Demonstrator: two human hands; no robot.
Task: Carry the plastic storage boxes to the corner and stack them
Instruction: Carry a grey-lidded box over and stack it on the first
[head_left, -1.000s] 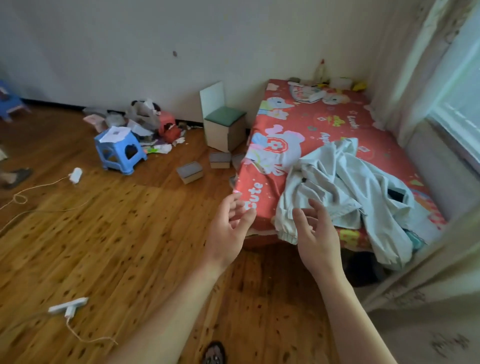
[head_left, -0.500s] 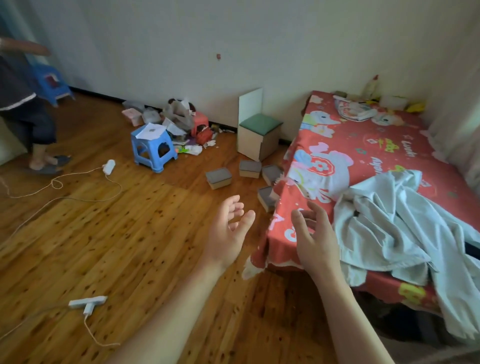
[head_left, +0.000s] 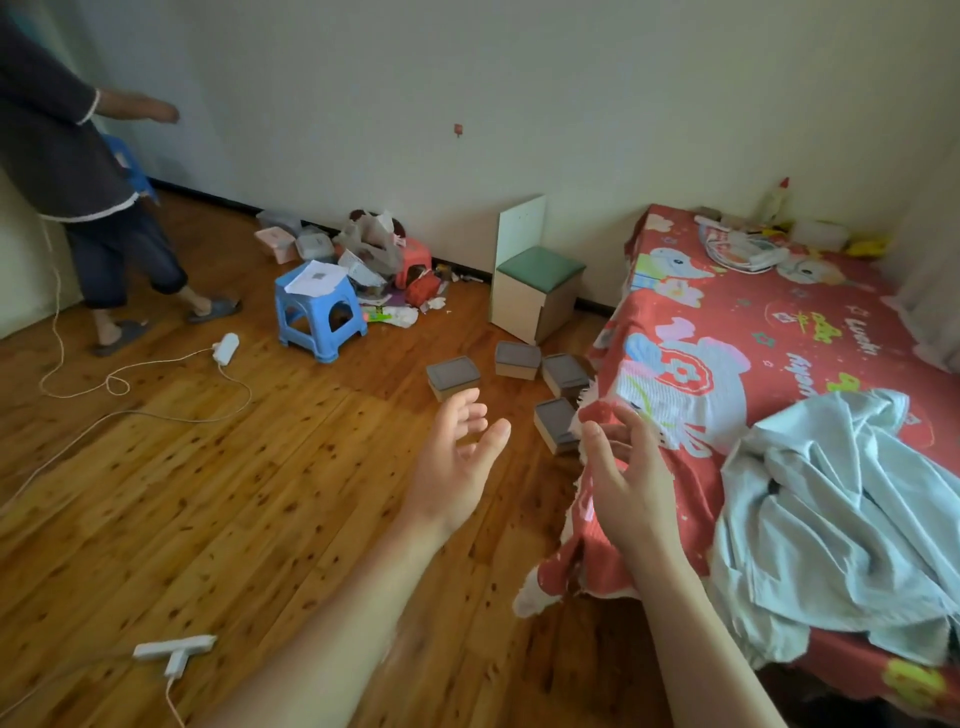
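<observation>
Four grey-lidded storage boxes lie scattered on the wooden floor just beyond your fingertips, beside the red bed. Your left hand and right hand are raised before you, palms facing, fingers loosely spread, holding nothing. A blue stool stands farther left.

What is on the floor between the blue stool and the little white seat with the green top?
In the head view, a heap of litter lies between the blue stool and the white seat: crumpled paper, a red bag and scraps.
</observation>
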